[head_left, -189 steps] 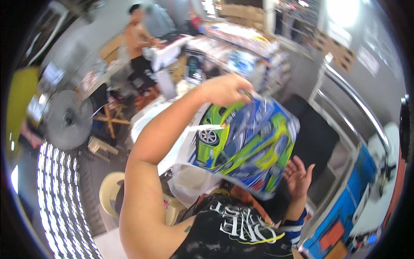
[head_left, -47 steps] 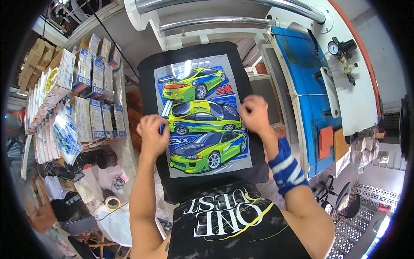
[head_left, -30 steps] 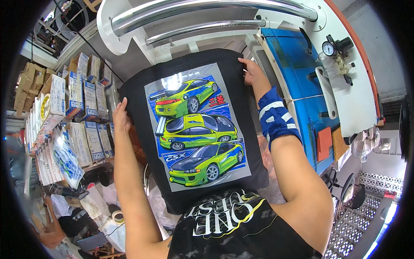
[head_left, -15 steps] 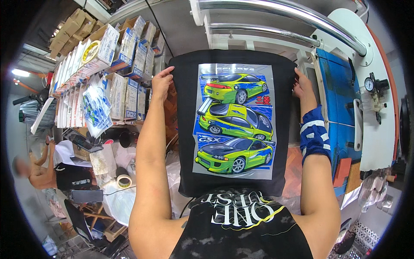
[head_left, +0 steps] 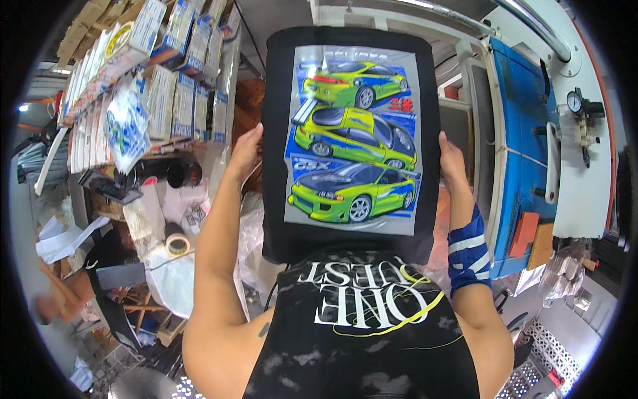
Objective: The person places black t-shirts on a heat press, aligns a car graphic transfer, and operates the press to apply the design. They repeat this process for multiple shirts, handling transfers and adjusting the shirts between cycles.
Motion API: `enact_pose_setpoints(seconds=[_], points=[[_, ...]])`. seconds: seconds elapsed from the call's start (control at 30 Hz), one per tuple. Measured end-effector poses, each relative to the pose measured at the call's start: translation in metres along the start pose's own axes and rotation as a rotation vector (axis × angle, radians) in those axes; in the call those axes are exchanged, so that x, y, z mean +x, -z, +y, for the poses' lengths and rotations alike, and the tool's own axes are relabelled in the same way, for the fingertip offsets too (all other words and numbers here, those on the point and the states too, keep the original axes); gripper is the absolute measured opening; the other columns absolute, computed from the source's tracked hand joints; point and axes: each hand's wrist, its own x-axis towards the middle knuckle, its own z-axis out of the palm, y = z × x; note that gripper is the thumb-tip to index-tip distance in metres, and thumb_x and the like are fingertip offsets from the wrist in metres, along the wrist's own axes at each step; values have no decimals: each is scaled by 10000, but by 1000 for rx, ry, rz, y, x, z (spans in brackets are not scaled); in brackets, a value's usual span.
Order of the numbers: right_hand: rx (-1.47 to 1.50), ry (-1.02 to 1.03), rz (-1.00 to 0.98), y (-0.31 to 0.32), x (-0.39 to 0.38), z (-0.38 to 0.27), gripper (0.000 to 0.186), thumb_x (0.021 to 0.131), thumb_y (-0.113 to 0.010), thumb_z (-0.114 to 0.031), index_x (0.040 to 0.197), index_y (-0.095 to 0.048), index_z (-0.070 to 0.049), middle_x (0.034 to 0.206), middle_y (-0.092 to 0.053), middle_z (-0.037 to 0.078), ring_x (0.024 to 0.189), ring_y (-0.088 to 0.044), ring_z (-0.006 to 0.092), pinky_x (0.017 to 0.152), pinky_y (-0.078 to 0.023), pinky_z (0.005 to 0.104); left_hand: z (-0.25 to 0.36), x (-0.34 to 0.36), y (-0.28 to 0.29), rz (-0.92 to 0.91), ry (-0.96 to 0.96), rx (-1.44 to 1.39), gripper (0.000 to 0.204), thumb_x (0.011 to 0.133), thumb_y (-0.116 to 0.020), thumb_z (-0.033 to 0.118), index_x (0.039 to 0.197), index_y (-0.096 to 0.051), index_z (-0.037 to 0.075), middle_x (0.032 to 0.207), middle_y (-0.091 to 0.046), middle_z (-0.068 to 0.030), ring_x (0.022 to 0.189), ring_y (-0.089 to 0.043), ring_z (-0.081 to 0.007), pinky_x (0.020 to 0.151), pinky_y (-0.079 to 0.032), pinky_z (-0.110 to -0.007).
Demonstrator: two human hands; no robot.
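Note:
A black T-shirt (head_left: 345, 243) lies spread flat in front of me, its edges forming a rounded rectangle. On it sits a glossy grey film sheet (head_left: 392, 223) printed with three green-and-blue cars, one above another. My left hand (head_left: 247, 149) is closed at the shirt's left edge, its fingers partly hidden by the cloth. At the right edge, my right hand (head_left: 452, 158) grips the side in the same way. A blue sleeve with white stripes (head_left: 468, 251) covers my right forearm.
Stacked white and blue boxes (head_left: 179, 100) fill the left, with a tape roll (head_left: 177, 244) below them. A person (head_left: 73, 289) sits at far left. Blue panels (head_left: 522, 159) and a pressure gauge (head_left: 575, 101) stand at right, beside white machine framing and a metal bar (head_left: 438, 12).
My hands have slid from the shirt's upper corners down to the middle of its sides. The view has shifted, so the shirt appears higher.

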Motion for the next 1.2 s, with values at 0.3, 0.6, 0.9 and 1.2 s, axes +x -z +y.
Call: enact_pose_setpoints(seconds=[0.3, 0.6, 0.9, 1.2], points=[[261, -193, -278, 41, -79, 16, 359, 991, -648, -367, 1070, -697, -21, 930, -707, 67, 875, -678, 174, 772, -521, 298, -16, -61, 21, -75, -17, -90, 210, 989, -678, 233, 1049, -645, 35, 957, -713, -33, 843, -691, -124, 750, -571, -291], [677, -197, -531, 57, -108, 57, 320, 953, -686, -185, 1201, -661, 17, 1123, -721, 126, 1013, -707, 223, 930, -563, 370, -41, -118, 37, 3, -33, -13, 282, 974, -691, 208, 1211, -649, 62, 925, -679, 29, 732, -593, -59, 659, -477, -226], [476, -20, -194, 66, -134, 74, 290, 978, -662, -135, 1218, -673, 28, 1074, -722, 70, 942, -670, 172, 862, -521, 303, -49, -122, 64, 19, -56, 23, 468, 960, -697, 113, 1379, -533, -12, 1062, -708, -38, 882, -669, -109, 724, -499, -245], [721, -91, -179, 54, -115, 54, 384, 953, -648, -71, 1332, -596, -41, 1169, -676, 92, 900, -641, 158, 748, -499, 286, -44, -118, 55, -133, -103, -197, 317, 985, -637, 53, 1294, -576, 14, 1067, -712, -57, 947, -689, -142, 821, -551, -266]])
